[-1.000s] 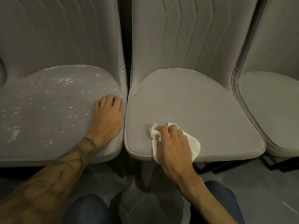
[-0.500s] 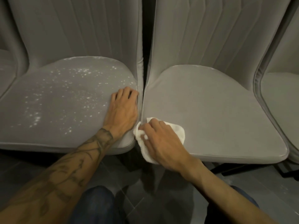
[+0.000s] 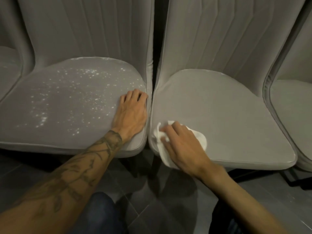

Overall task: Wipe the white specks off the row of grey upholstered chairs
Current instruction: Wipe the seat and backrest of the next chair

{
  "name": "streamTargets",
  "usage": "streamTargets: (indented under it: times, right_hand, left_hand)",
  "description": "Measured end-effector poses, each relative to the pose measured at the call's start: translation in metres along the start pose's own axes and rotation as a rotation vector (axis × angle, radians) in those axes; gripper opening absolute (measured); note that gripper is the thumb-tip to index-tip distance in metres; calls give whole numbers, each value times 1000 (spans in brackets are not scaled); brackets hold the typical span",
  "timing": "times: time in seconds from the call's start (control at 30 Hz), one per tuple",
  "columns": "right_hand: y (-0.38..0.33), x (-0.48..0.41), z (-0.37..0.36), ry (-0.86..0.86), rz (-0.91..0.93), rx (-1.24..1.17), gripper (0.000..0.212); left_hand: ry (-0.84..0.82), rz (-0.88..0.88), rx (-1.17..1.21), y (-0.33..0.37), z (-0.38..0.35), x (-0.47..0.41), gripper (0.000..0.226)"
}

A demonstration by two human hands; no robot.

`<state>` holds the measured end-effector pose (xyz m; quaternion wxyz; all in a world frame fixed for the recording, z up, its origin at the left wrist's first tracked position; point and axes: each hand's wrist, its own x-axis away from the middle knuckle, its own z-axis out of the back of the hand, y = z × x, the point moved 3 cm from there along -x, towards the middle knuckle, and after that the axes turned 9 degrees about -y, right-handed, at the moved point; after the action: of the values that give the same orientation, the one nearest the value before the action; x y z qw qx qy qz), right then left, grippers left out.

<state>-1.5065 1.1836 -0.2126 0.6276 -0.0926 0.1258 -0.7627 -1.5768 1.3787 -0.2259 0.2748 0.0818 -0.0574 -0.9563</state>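
Two grey upholstered chairs stand side by side. The left chair seat [image 3: 70,102] carries many white specks [image 3: 84,76] across its middle and back. The right chair seat [image 3: 222,112] looks plain grey. My left hand [image 3: 131,114] rests palm down on the right edge of the speckled seat, fingers slightly bent. My right hand [image 3: 182,146] presses a white cloth [image 3: 200,137] onto the front left corner of the right seat, fingers curled into its folds; part of the cloth hangs over the seat's front edge.
Another grey seat [image 3: 293,115] shows at the far right and a sliver of one [image 3: 8,65] at the far left. Below the seats is dark tiled floor [image 3: 160,208], with black chair legs [image 3: 295,179] and my blue-trousered knees [image 3: 101,215].
My right hand and the cloth have slid left along the right seat's front to its left corner. The view has shifted left, showing more of the speckled seat. My left hand stays put.
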Motion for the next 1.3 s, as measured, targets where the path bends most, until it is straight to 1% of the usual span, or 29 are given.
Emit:
streamTargets:
  times: [0.1,0.17,0.27,0.3,0.4,0.43,0.53,0.6,0.67,0.73,0.8,0.83,0.87,0.93,0.97,1.0,1.07,1.1,1.13,1.2,1.27,1.3]
  right_hand:
    - [-24,-41,-8,50,-74,68,32]
    - [-32,-32,-15,41,-74,117,31]
    - [-23,17,-16,-2,-18,69,27]
    - [-16,29,-14,-8,-37,57,26]
    - [-3,29,-8,58,-187,86,30]
    - [-5,23,-8,80,-212,105,29]
    - [-7,19,-13,94,-166,124,27]
    - [18,39,-10,109,-166,105,25]
    - [59,68,5,166,-266,110,28]
    - [108,102,25,209,-413,192,32]
    - [159,136,45,214,-543,242,30]
    - [182,149,56,226,-622,203,27]
    - [201,158,64,276,-705,143,23]
    - [216,155,71,375,-843,69,19]
    - [211,146,68,364,-854,84,19]
    - [203,137,61,341,-804,103,20]
    - [186,128,47,293,-611,128,21]
    - [188,131,45,272,-551,136,21]
    - [198,135,49,258,-530,147,22]
    - [227,140,64,244,-613,147,26]
    - [253,135,83,275,-705,35,27]
    - [259,130,89,276,-718,-6,26]
  left_hand:
    - [-36,-16,1,2,2,1,52]
    - [-24,-14,-23,0,-1,-1,45]
    - [52,-18,-67,-2,-5,-3,31]
    - [67,-19,-72,-2,-5,-4,29]
    - [69,-8,-70,0,-4,-5,29]
    - [64,-13,-68,2,-4,-5,30]
    - [72,-39,-70,3,-1,-3,33]
    - [79,-43,-51,3,0,-2,35]
    - [83,-29,-36,3,2,-1,36]
    - [78,-11,-61,5,3,-1,37]
    - [65,11,-75,7,4,-1,38]
    - [58,22,-82,8,4,-1,38]
    - [51,31,-93,8,5,-1,39]
    - [35,43,-107,10,7,-1,39]
    - [24,44,-106,9,7,0,40]
    - [5,42,-104,9,6,0,41]
    - [-34,37,-105,4,3,0,47]
    - [-43,36,-103,4,2,-1,49]
    - [-47,49,-98,4,2,-2,50]
    - [-39,65,-78,7,3,-2,50]
    - [-39,69,-79,12,7,-1,44]
    - [-38,82,-82,12,6,0,41]
